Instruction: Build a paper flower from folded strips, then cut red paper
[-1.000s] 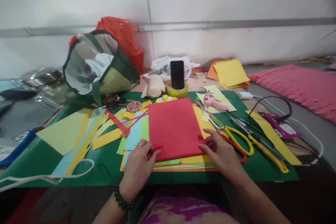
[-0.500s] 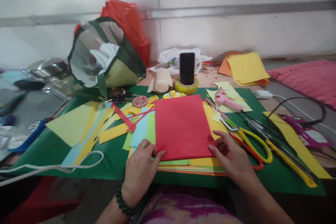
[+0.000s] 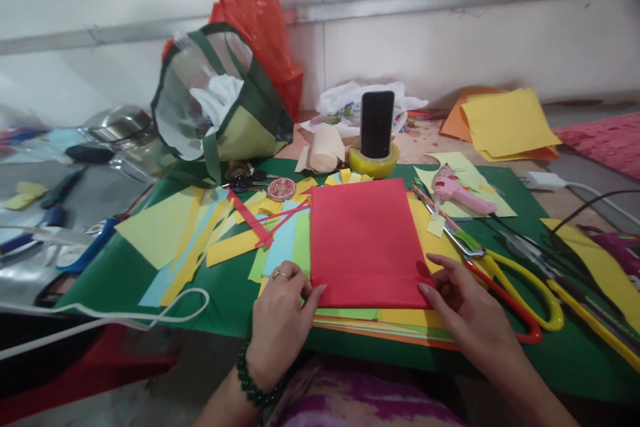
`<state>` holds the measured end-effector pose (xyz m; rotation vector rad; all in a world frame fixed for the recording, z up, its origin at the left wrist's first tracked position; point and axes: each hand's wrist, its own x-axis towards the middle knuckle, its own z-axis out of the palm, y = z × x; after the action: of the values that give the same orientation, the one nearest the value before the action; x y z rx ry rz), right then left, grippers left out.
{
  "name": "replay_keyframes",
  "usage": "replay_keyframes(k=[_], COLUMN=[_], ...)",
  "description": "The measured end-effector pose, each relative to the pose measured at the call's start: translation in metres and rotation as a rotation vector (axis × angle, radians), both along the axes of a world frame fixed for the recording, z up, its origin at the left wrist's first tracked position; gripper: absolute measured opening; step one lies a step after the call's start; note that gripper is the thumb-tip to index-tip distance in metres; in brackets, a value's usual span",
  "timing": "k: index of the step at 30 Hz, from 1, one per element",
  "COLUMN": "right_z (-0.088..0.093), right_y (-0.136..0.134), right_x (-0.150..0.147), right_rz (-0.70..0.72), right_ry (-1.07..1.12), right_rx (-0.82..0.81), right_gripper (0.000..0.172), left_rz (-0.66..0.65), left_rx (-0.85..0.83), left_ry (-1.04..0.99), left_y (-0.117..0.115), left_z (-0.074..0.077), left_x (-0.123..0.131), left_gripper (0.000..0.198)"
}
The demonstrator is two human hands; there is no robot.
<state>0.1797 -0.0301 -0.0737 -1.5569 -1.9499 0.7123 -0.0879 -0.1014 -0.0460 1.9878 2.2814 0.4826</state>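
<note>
A red paper sheet (image 3: pixel 367 240) lies over a stack of coloured papers (image 3: pixel 400 321) on the green mat (image 3: pixel 225 310). My left hand (image 3: pixel 285 313) pinches its lower left corner, thumb on top and the other fingers curled at the edge. At the lower right corner, my right hand (image 3: pixel 470 307) holds the sheet between thumb and bent fingers. Scissors (image 3: pixel 480 257) with red and yellow handles lie just right of the sheet, partly behind my right hand. Red strips (image 3: pixel 250 217) cross over coloured paper strips on the left.
Behind the sheet, a phone (image 3: pixel 377 123) stands in a yellow tape roll (image 3: pixel 375 161). A pink glue gun (image 3: pixel 465 195) lies at the right, near a yellow cutter (image 3: pixel 593 323). A green bag (image 3: pixel 245 120) and white cable (image 3: pixel 175 300) are at the left.
The whole scene has shifted to the right in the view, showing more of the left side. Both hands keep their grip on the red sheet's lower corners.
</note>
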Motion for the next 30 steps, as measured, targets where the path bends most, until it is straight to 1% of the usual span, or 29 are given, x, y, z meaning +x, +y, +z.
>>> replay_keyframes(k=[5, 8, 14, 18, 21, 30], right_z=[-0.001, -0.001, 0.001, 0.002, 0.002, -0.002], right_y=[0.000, 0.000, 0.000, 0.000, 0.000, 0.000], right_x=[0.001, 0.002, 0.001, 0.000, 0.000, 0.001], right_rz=[0.005, 0.014, 0.032, 0.026, 0.025, 0.020], right_ry=[-0.005, -0.009, -0.030, -0.058, -0.059, -0.041], right_rx=[-0.003, 0.005, 0.050, 0.047, 0.043, 0.044], right_gripper=[0.042, 0.043, 0.043, 0.043, 0.043, 0.046], left_rz=[0.043, 0.057, 0.042, 0.051, 0.051, -0.007], left_rx=[-0.034, -0.019, -0.006, -0.024, -0.022, -0.041], left_ry=[0.008, 0.004, 0.012, 0.035, 0.044, 0.012], left_y=[-0.001, -0.003, -0.003, -0.002, -0.002, -0.001], left_z=[0.001, -0.001, 0.000, 0.000, -0.001, -0.004], left_x=[-0.004, -0.009, -0.009, -0.009, -0.010, -0.014], left_gripper=[0.027, 0.027, 0.026, 0.018, 0.018, 0.015])
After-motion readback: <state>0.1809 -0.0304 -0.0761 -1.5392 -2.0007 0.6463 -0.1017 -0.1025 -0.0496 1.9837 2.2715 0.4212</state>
